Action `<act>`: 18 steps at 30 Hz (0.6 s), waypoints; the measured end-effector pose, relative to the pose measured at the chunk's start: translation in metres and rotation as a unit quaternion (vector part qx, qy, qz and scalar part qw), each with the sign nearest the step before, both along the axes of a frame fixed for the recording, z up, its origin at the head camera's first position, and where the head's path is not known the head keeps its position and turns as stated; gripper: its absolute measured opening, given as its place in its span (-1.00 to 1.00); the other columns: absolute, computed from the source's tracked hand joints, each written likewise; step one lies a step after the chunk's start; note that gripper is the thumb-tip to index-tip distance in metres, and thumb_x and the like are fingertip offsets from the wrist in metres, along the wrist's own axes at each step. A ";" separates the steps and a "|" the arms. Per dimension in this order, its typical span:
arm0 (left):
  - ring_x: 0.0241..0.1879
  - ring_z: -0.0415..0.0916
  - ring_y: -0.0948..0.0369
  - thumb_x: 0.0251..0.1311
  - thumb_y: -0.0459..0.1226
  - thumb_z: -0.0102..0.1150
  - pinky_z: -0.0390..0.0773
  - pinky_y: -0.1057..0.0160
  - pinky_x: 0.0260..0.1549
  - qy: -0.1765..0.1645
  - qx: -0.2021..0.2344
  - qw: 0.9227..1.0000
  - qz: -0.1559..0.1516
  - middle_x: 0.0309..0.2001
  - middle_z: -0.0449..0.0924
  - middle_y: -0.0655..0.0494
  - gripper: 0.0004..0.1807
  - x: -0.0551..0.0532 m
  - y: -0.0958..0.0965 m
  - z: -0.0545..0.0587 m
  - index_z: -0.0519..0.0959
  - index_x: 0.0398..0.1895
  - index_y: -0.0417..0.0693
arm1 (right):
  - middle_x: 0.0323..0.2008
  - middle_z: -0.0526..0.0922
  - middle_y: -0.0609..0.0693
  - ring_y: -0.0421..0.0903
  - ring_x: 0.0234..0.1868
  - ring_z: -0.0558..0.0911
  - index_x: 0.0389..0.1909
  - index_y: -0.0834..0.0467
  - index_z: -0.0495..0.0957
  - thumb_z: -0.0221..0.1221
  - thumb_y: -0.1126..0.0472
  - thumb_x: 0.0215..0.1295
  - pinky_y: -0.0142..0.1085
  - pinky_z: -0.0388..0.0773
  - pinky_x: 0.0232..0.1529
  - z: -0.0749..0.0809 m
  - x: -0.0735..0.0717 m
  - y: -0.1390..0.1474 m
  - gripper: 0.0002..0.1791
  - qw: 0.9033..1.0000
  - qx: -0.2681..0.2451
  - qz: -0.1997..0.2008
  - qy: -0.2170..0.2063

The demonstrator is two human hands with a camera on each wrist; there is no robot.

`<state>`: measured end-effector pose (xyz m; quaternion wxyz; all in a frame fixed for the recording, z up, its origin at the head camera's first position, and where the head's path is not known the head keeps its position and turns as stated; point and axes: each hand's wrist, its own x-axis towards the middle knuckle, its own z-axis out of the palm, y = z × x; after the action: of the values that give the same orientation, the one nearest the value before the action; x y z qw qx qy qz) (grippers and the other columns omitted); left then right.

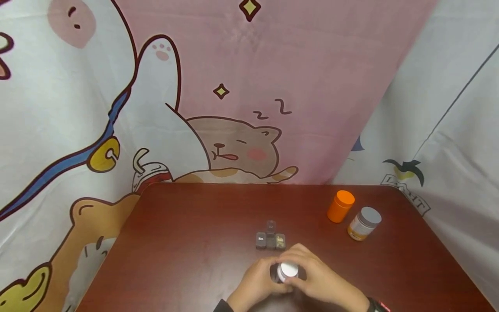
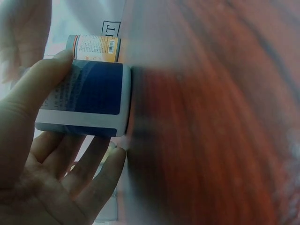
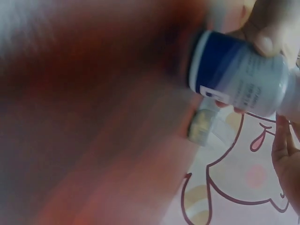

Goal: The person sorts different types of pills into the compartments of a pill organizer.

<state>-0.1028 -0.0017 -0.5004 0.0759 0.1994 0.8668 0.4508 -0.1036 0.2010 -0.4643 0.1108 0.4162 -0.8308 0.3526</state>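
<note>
Between my two hands, a white pill bottle with a blue label stands upright low over the table, its white cap facing up. My left hand holds the bottle's body, thumb on one side and fingers on the other. My right hand curls around the top and pinches near the cap; its exact contact is partly hidden. Just beyond the hands lies a small grey see-through pill organizer with weekday lettering. One of its compartments shows something yellow.
At the right of the brown table stand an orange bottle and a white jar with a grey lid and orange-white label. A printed cat curtain hangs behind the table's far edge.
</note>
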 end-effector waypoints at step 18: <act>0.04 0.69 0.27 -0.22 -0.11 0.76 0.65 0.19 0.07 -0.001 -0.015 1.000 -0.001 0.00 0.80 0.25 -0.34 -0.001 0.000 0.000 0.74 0.09 0.09 | -0.04 0.71 -0.17 -0.22 -0.04 0.68 -0.02 0.07 0.72 0.55 0.41 -0.02 -0.66 0.45 0.14 -0.013 -0.011 0.053 -0.51 0.997 0.018 -0.081 -0.007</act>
<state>-0.1041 -0.0018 -0.4999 0.0804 0.1982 0.8731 0.4380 -0.1146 0.2544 -0.4773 0.1253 0.3471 -0.8689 0.3300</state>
